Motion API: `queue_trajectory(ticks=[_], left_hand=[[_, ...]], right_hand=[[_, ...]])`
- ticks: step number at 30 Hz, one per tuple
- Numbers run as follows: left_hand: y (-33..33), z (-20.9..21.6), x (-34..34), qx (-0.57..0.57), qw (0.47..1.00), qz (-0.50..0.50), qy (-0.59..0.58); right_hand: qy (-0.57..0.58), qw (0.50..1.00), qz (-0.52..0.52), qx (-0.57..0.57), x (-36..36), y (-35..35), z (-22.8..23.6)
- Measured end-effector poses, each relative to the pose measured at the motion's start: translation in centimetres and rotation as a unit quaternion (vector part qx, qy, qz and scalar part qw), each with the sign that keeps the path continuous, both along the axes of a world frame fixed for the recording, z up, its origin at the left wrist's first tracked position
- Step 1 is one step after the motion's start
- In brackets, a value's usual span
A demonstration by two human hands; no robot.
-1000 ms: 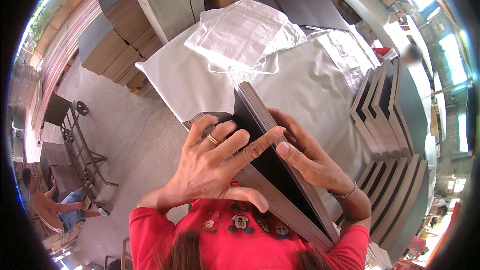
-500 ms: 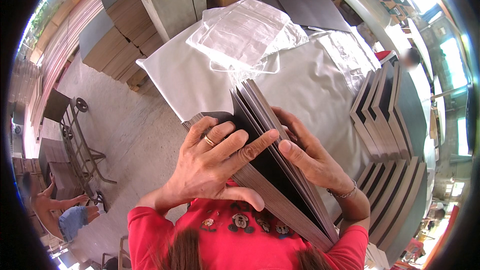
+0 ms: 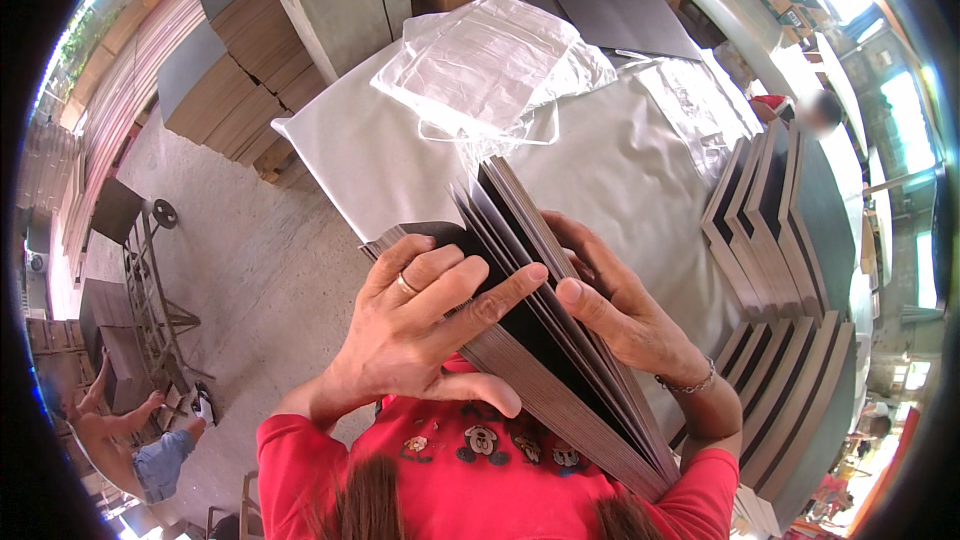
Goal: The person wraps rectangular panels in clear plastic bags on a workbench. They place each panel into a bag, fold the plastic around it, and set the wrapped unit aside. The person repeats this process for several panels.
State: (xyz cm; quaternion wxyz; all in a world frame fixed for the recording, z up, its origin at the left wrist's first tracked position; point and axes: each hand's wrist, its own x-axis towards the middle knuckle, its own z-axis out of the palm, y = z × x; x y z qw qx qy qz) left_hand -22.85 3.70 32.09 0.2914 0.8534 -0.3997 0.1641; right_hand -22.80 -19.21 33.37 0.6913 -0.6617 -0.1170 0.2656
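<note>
A thick stack of thin dark sheets with grey-brown edges [image 3: 560,405] leans against my red shirt, parted into two bunches with several loose leaves fanned between them. My left hand [image 3: 415,325] has its middle, ring and little fingers bent over the left bunch. Its index finger stretches across the gap to the edges of the loose leaves, and its thumb stands away from the sheets. On the other side, my right hand [image 3: 625,315] grips the right bunch, the thumb on the near face and the fingers behind, partly hidden.
A pale sheet-covered table [image 3: 640,200] carries clear plastic bags [image 3: 490,65] and dark boards [image 3: 620,10]. Stacked boards [image 3: 770,230] stand at right, more boards [image 3: 225,90] at far left. A pillar [image 3: 345,0], a trolley [image 3: 150,270] and a crouching person [image 3: 130,440] are also in view.
More leaves now stand fanned between the two bunches. My left index finger has shifted slightly left; my right hand stays put. The person at lower left has shifted down, a foot reaching out.
</note>
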Motion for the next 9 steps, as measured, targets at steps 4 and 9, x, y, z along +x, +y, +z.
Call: queue_trajectory(ticks=[4, 9], left_hand=[[0.12, -0.79, 0.06, -0.068, 0.998, 0.006, -0.014], [-0.64, -0.18, 0.20, 0.052, 0.998, -0.002, 0.028]], right_hand=[[0.009, 1.000, -0.003, -0.004, 0.05, -0.08, 0.06], [0.022, 1.000, -0.003, 0.014, 0.03, -0.18, 0.10]])
